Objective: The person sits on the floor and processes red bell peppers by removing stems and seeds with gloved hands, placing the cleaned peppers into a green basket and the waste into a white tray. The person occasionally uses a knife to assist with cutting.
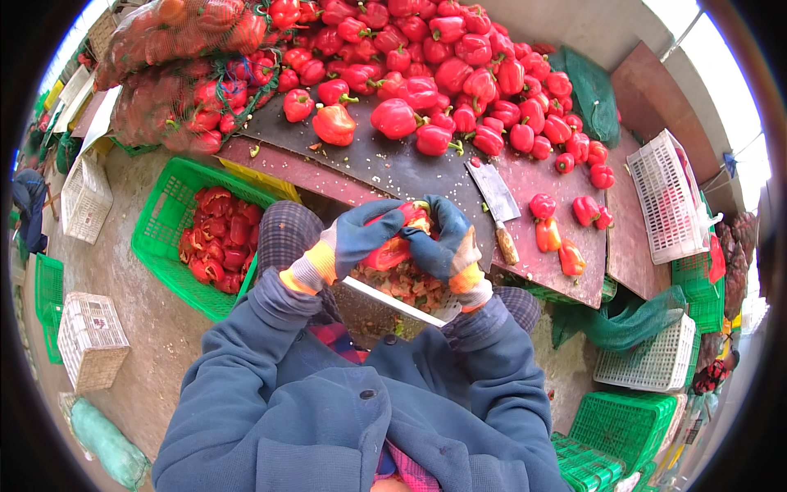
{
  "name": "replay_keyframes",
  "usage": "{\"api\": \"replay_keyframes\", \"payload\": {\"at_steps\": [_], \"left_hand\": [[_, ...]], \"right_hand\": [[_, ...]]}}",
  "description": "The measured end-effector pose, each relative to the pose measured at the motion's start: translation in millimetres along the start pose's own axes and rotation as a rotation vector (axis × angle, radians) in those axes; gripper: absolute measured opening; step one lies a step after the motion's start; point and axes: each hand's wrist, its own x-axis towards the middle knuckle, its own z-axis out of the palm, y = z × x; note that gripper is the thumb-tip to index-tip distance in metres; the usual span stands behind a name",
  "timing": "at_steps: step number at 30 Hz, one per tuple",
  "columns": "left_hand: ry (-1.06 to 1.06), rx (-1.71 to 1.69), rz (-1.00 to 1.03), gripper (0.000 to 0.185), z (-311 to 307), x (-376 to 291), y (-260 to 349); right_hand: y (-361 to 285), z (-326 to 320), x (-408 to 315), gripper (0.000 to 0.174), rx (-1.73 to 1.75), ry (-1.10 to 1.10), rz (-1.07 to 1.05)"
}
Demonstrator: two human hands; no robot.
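Both hands wear dark blue gloves with orange and grey cuffs. My left hand point(366, 237) grips an opened red bell pepper point(388, 253) from the left. My right hand point(444, 240) holds the pepper's other side, fingers at its pale inner part. Below the hands, a white crate point(393, 297) between the knees holds pepper cores and scraps point(411, 284). A cleaver point(495, 195) with a wooden handle lies on the table to the right of my right hand. Many whole red bell peppers point(455, 74) are heaped on the table beyond.
A green crate point(154, 270) with opened red peppers stands at the left. Net sacks of peppers point(166, 104) lie at the table's upper left. White crates point(669, 197) and green crates point(624, 424) stand on the right. The table's edge point(320, 184) runs just beyond the hands.
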Motion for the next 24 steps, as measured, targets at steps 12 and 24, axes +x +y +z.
{"api": "replay_keyframes", "payload": {"at_steps": [12, 24], "left_hand": [[0.040, 0.006, -0.005, 0.047, -33.4, -2.8, -1.3], [0.434, 1.002, 0.361, 0.038, -153.5, 60.9, 53.5]], "right_hand": [[122.8, -16.7, 42.6, 0.006, 1.149, 0.546, 0.355], [97.8, -39.2, 42.2, 0.055, -0.141, -0.193, 0.171]]}}
